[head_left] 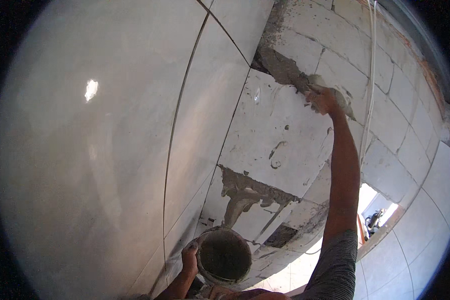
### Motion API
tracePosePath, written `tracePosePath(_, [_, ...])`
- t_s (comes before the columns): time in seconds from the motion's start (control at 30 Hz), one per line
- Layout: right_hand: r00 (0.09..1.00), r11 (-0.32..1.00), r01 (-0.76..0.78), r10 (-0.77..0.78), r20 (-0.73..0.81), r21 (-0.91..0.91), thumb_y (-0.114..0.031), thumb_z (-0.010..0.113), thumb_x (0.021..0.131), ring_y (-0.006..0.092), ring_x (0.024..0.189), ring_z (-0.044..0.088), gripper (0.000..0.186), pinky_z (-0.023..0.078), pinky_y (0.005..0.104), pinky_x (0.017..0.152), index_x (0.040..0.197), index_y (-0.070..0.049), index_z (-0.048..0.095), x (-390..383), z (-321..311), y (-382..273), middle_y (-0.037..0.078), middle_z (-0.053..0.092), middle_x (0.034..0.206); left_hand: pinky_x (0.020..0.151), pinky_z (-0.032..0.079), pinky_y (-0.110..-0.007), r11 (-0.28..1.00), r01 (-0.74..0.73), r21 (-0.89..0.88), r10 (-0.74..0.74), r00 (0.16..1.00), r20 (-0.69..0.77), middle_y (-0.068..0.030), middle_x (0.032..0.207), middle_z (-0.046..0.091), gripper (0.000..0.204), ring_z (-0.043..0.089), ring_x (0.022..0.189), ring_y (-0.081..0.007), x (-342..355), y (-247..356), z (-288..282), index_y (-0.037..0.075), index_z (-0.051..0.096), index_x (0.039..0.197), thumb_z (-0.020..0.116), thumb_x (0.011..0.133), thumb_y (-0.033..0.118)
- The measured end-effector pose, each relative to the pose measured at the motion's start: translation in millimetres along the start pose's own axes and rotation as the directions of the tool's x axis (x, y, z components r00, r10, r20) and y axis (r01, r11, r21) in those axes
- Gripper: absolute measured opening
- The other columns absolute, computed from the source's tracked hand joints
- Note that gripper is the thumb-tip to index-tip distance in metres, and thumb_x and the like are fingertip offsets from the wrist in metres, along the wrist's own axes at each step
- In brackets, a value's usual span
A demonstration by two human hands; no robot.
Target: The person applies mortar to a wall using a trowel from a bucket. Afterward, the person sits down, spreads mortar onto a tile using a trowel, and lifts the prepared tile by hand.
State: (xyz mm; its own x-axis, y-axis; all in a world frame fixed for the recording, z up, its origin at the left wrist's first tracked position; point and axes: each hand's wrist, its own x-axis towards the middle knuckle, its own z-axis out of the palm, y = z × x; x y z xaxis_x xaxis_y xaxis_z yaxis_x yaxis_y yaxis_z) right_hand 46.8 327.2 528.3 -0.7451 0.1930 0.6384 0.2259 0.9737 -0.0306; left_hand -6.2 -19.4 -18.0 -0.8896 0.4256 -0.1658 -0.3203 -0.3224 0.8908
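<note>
My left hand point(190, 255) grips the rim of a round bucket point(199, 262) at the lower middle, beside the tiled wall. Wet grey mortar point(225, 255) shows inside it. My right arm is stretched up to the far side, where my right hand point(323, 100) is closed at the top edge of a large pale tile point(275, 130). Its fingers are curled against a band of grey mortar point(285, 67) between that tile and the block wall. Whatever they hold, if anything, I cannot make out. Smears of mortar mark the tile's face.
Large glossy tiles point(110, 150) cover the wall at left. Bare pale blocks point(385, 120) rise at right, with a white cable point(371, 75) hanging down them. More mortar point(247, 195) streaks the surface below the tile. A bright opening point(372, 207) lies at lower right, near other tiles point(390, 260).
</note>
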Motion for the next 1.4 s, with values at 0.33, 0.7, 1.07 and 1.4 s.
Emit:
tracePosePath(0.33, [0.983,0.924,-0.179,0.178,-0.034,-0.339,-0.046,0.045,0.086,0.0312,0.091,0.057,0.049,0.044,0.0418,0.081,0.105,-0.003,0.058,4.2,-25.6,-37.1,0.021,0.060,0.095,0.072,0.043,-0.035,0.988,-0.009,-0.156,0.008,1.000,-0.003,-0.0081,0.090,0.057,0.028,0.053,0.079,-0.0206,-0.5,-1.2,6.9,-0.002,0.058,0.097,0.057,0.083,0.023])
tracePosePath(0.7, [1.000,0.946,-0.009,0.011,0.006,-0.323,-0.043,0.041,0.088,0.0367,0.089,0.058,0.046,0.043,0.0430,0.083,0.108,-0.004,0.058,9.2,-34.7,-40.5,0.020,0.062,0.096,0.078,0.041,-0.034,0.995,-0.091,-0.038,0.092,0.996,0.016,-0.0100,0.096,0.059,0.030,0.054,0.085,-0.0240,30.0,-51.0,-8.4,-0.004,0.057,0.100,0.056,0.079,0.016])
tracePosePath(1.07, [0.994,0.770,-0.111,0.096,-0.058,-0.629,-0.040,0.038,0.090,0.0356,0.100,0.053,0.045,0.041,0.0437,0.089,0.121,-0.009,0.047,-14.7,-61.5,-25.7,0.018,0.057,0.108,0.074,0.042,-0.035,0.996,0.026,0.080,-0.029,0.999,0.043,-0.0093,0.090,0.060,0.036,0.054,0.081,-0.0216,17.3,-29.5,-6.5,-0.004,0.058,0.099,0.059,0.081,0.027])
tracePosePath(1.4, [0.914,0.486,0.053,-0.376,-0.153,-0.872,-0.015,0.047,0.084,0.0371,0.091,0.055,0.034,0.043,0.0460,0.083,0.116,-0.005,0.049,-69.2,-13.6,31.5,0.022,0.056,0.099,0.070,0.041,-0.035,0.996,0.076,0.044,-0.078,0.996,0.053,-0.0065,0.088,0.058,0.032,0.053,0.077,-0.0195,-0.1,-20.1,13.0,0.000,0.060,0.096,0.057,0.084,0.029])
